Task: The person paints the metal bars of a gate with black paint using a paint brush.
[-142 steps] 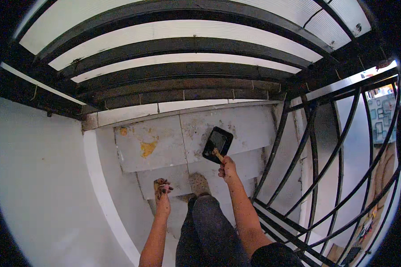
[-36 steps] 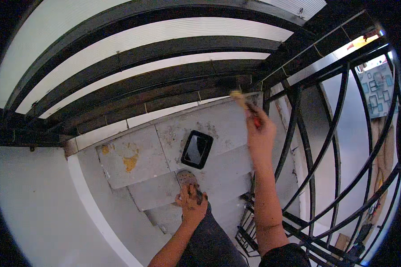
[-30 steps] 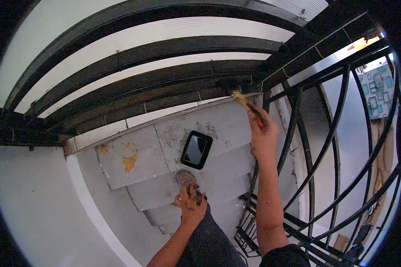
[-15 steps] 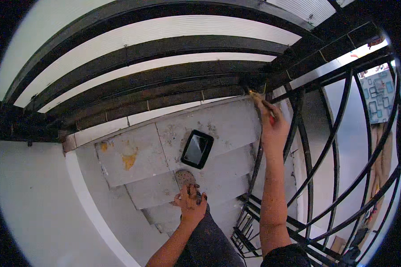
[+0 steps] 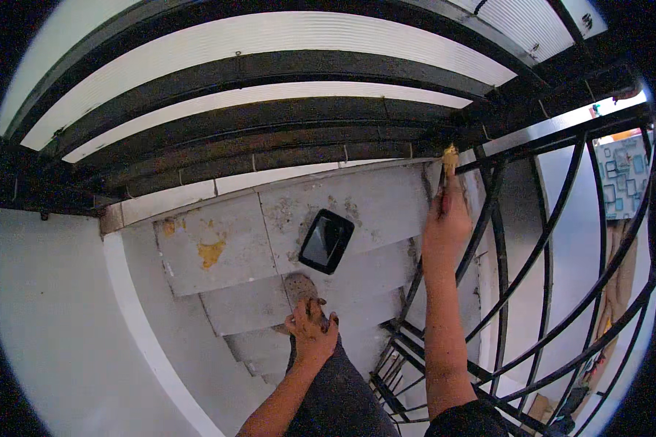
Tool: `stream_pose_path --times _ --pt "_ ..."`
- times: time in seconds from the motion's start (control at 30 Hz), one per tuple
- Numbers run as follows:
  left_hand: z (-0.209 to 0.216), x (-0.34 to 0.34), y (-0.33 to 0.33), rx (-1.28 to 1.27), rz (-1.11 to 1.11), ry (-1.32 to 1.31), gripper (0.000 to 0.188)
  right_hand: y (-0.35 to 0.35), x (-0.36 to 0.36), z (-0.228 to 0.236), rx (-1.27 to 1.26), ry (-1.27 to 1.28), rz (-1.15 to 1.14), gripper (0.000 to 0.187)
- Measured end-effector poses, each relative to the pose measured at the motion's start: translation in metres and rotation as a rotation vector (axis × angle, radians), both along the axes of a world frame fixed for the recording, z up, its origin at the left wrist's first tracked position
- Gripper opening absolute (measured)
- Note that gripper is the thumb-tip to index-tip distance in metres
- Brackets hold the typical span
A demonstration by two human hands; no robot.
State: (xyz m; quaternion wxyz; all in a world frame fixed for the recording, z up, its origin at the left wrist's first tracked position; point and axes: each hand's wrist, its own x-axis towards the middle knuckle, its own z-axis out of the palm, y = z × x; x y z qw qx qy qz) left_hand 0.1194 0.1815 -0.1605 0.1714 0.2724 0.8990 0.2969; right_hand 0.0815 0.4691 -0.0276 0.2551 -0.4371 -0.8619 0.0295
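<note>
Grips a brush (image 5: 450,157) in the right hand (image 5: 448,224), right of the black tray (image 5: 326,242). Curls the left hand (image 5: 313,336) short of the tray; cannot tell if empty.

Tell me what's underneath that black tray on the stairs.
The black tray rests on a light grey step, with dark marks showing beside it. The patch directly beneath is covered, so whether it is marked too cannot be seen.

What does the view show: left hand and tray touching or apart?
Apart: the head view shows the step and shoe between left hand and tray.
</note>
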Motion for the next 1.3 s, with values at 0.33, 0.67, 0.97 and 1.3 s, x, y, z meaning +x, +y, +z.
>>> stream_pose_path --times 0.33,0.67,0.97,1.3 --pt "-0.003 -0.003 -0.008 0.034 0.025 0.02 0.045 -0.006 -0.009 -0.018 -0.012 -0.048 -0.034 0.042" --pt "-0.004 -0.001 -0.006 0.025 0.058 0.024 0.042 -0.009 -0.014 -0.027 -0.102 0.019 -0.011 0.046" --pt "-0.004 -0.005 -0.004 0.029 0.054 0.029 0.042 -0.027 -0.02 -0.008 -0.374 0.209 -0.029 0.037" --pt "-0.005 -0.005 0.0 0.037 0.051 0.014 0.039 -0.089 -0.054 0.006 -0.498 0.281 0.123 0.035"
